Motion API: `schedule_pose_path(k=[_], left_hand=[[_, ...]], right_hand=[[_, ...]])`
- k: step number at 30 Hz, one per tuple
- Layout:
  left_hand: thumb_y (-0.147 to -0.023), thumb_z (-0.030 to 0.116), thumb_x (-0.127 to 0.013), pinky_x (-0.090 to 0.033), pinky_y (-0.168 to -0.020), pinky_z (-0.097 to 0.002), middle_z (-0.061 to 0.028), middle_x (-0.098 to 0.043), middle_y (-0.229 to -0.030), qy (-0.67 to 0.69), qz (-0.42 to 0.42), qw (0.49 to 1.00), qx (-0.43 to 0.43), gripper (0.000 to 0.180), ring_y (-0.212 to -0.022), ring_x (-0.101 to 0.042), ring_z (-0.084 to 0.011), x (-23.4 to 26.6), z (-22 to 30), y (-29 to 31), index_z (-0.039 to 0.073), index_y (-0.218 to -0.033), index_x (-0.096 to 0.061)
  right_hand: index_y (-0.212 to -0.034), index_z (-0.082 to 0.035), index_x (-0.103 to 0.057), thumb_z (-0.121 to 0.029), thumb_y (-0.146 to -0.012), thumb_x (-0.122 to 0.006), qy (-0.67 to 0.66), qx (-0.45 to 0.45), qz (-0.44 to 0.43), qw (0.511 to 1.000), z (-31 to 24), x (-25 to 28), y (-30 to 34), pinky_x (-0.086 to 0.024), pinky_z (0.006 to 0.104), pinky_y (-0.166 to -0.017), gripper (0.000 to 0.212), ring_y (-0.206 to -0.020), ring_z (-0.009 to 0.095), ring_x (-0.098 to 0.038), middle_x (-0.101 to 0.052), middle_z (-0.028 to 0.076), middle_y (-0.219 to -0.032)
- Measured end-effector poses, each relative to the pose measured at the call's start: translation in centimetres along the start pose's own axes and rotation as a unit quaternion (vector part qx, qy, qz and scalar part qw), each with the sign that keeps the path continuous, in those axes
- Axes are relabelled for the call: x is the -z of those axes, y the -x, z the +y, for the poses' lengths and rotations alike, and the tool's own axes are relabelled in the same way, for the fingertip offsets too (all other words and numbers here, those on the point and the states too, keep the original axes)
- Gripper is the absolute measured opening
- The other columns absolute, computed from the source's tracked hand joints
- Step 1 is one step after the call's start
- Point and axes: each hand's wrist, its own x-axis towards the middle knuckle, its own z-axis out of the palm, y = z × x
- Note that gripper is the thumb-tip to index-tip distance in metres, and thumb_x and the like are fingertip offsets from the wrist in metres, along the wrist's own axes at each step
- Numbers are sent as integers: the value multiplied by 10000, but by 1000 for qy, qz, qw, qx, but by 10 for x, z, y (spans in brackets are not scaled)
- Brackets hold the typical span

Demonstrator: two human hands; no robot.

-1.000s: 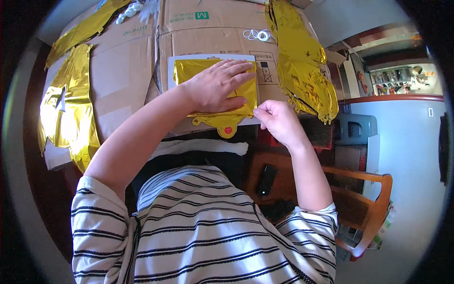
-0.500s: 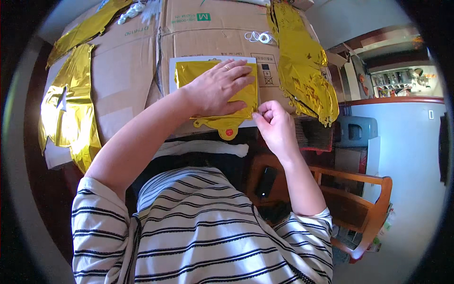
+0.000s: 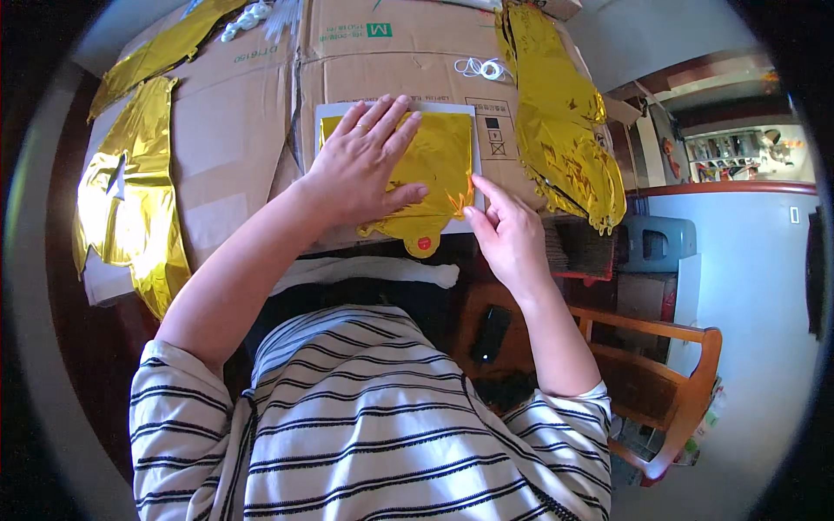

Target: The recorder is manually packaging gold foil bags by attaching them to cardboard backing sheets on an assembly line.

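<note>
A gold foil balloon (image 3: 439,161), folded into a flat rectangle, lies on a white sheet (image 3: 477,122) at the near edge of the cardboard. Its lobed end with a red round sticker (image 3: 424,244) sticks out toward me. My left hand (image 3: 360,169) rests open on the foil's left half, fingers stretched away from me and thumb out to the right. Beside the lower right corner is my right hand (image 3: 508,227), thumb and index finger apart and touching the foil's right edge. The foil creases near that thumb. Its other fingers are curled and partly hidden.
Flattened cardboard (image 3: 391,76) covers the work surface. Gold foil balloons lie at the right (image 3: 556,113) and left (image 3: 143,174). A coil of white string (image 3: 486,69) sits behind the sheet. A wooden chair (image 3: 643,373) stands at the right.
My left hand has slid left across the foil, uncovering more of its right half. The right thumb and index finger have parted from a pinch at the corner.
</note>
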Motion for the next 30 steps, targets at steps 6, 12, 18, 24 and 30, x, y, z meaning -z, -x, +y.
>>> schedule_pose_path(k=[6,12,18,24,30], left_hand=[[-925,604,-525,-158,-1225,-504,-252,-290,-1583,-5,-20,1000,11,870,-1483,-269,-379,6,4,-3,-5,-1514,-326],[-892,527,-588,-180,-1217,-523,-261,-354,-1545,-30,13,997,66,847,-1467,-302,-385,17,41,-18,-13,-1499,-349],[-921,584,-534,-182,-1213,-514,-271,-366,-1531,9,34,997,65,868,-1456,-308,-409,-7,41,-13,-53,-1484,-358],[-926,581,-536,-175,-1218,-504,-261,-346,-1543,23,27,997,64,878,-1466,-287,-399,-7,41,-14,-50,-1498,-325],[-922,579,-546,-183,-1215,-510,-268,-351,-1534,36,29,997,61,894,-1458,-297,-406,-3,41,-15,-52,-1506,-302]], right_hand=[[-1266,-58,-624,-132,-869,-713,8,11,6,1000,4,-3,1,-556,414,-773,414,-857,314,-701,-698,169,-1040],[-1265,-72,-629,-137,-860,-721,14,11,7,1000,6,-3,-1,-552,407,-724,420,-792,307,-696,-703,165,-944],[-1228,-50,-659,-156,-878,-720,-25,-75,-64,995,-1,8,-6,-549,366,-686,371,-705,253,-684,-709,134,-823],[-1153,-11,-691,-128,-907,-687,-163,-18,-40,986,38,28,-60,-536,317,-721,273,-757,172,-662,-716,116,-879],[-1079,-32,-718,-64,-884,-705,-22,104,-101,989,50,27,-139,-476,250,-725,198,-792,88,-551,-582,-2,-869]])
